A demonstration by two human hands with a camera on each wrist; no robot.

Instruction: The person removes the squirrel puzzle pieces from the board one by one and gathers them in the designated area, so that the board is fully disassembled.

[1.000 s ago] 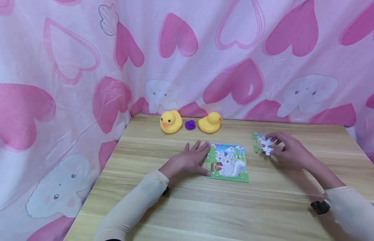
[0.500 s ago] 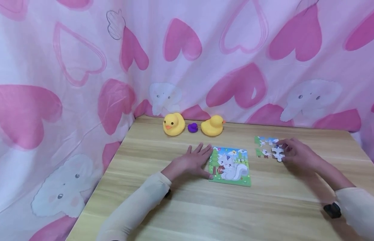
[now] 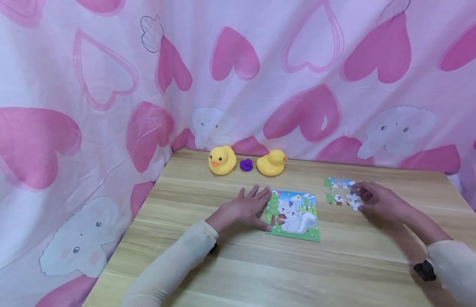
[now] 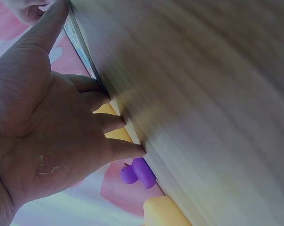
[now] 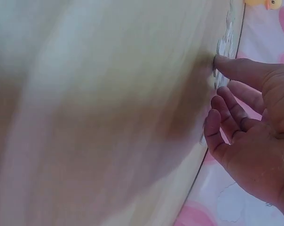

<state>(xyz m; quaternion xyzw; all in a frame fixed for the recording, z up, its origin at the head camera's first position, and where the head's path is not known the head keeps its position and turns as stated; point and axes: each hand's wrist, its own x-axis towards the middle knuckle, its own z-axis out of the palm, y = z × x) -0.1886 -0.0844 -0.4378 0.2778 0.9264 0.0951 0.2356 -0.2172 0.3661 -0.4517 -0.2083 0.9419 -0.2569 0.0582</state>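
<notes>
My left hand (image 3: 243,209) lies palm down with spread, straight fingers along the left edge of a square squirrel picture board (image 3: 293,216). Its thumb touches the board's lower left corner. In the left wrist view, the fingertips of that left hand (image 4: 55,117) rest on the tabletop. To the right, my right hand (image 3: 383,200) pinches a white jigsaw piece (image 3: 353,201) between thumb and index finger, low at the table. Other jigsaw pieces (image 3: 335,199) lie just left of and behind it. In the right wrist view, the remaining fingers of the right hand (image 5: 255,122) are curled.
Two yellow rubber ducks (image 3: 222,161) and a small purple duck (image 3: 246,165) stand in a row near the back edge of the wooden table (image 3: 268,273). A pink heart-patterned curtain (image 3: 238,102) hangs behind and to the left.
My right hand has moved its jigsaw piece rightward from over the other pieces and lowered it at their lower right. The left hand stays by the board. The head view has shifted slightly.
</notes>
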